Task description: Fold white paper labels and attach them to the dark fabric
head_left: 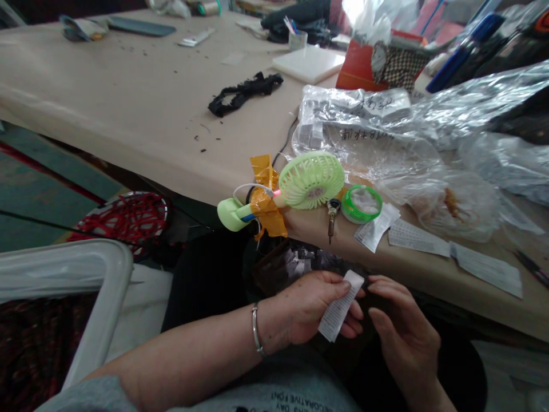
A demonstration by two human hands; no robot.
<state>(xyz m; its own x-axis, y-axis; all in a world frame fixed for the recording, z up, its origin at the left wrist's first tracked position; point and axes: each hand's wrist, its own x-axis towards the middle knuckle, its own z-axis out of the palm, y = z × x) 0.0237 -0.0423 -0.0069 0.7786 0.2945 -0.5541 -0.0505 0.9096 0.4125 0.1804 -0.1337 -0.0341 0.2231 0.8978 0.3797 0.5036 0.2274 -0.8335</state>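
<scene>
My left hand (311,306) pinches a small white printed label (340,306) between thumb and fingers, held over my lap below the table edge. My right hand (403,335) is beside it, fingers curled, with its fingertips at the label's upper end. A silver bangle (256,329) sits on my left wrist. Under the hands lies dark fabric (291,266) on my lap.
A green mini fan (311,179) is taped with orange tape to the beige table's edge (171,171). Beside it are a green tape roll (361,203), a small tool (331,220), loose white labels (418,236), and clear plastic bags (377,137). A white basket (107,297) stands left.
</scene>
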